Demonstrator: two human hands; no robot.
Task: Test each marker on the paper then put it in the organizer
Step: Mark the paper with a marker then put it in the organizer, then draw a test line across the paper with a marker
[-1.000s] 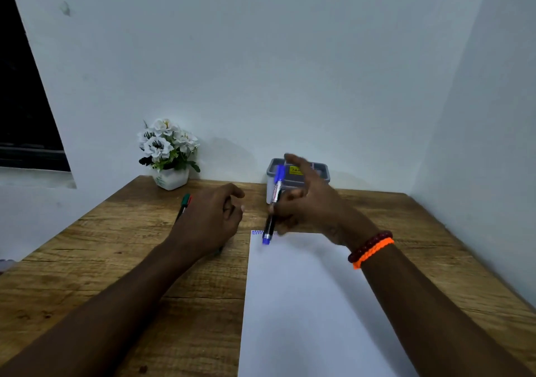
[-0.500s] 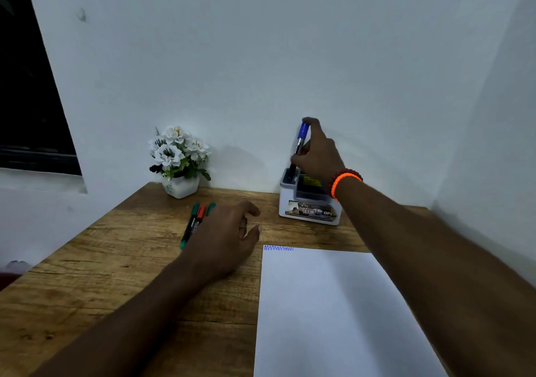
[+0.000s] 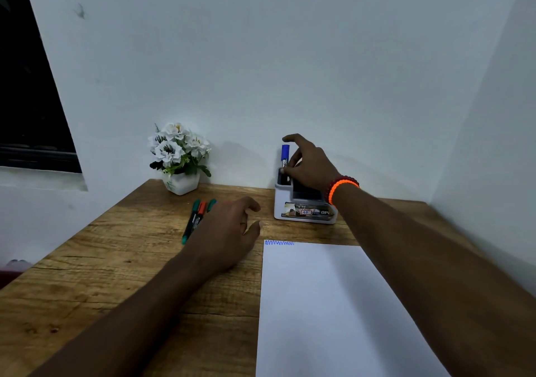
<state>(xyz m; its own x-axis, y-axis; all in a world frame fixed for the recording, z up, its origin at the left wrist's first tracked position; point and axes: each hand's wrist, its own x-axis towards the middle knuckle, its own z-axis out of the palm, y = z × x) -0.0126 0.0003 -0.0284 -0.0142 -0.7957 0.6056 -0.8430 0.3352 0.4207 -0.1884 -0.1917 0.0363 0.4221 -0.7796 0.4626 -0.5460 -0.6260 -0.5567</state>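
A blue-capped marker stands upright in the left slot of the white organizer at the back of the table. My right hand hovers just beside it, fingers spread, index finger lifted above the cap and thumb tip close to the barrel. My left hand rests on the wood, loosely curled and holding nothing, partly covering three loose markers: a green one, an orange-red-capped one and another green cap. The white paper lies in front, with a blue zigzag at its top left corner.
A white pot of white flowers sits at the back left of the wooden table. White walls close the back and the right side. A dark window opening is at the far left.
My right hand carried the blue marker from the paper's top corner up to the organizer and lowered it into the left slot; the fingers have now spread. My left hand stayed by the loose markers.
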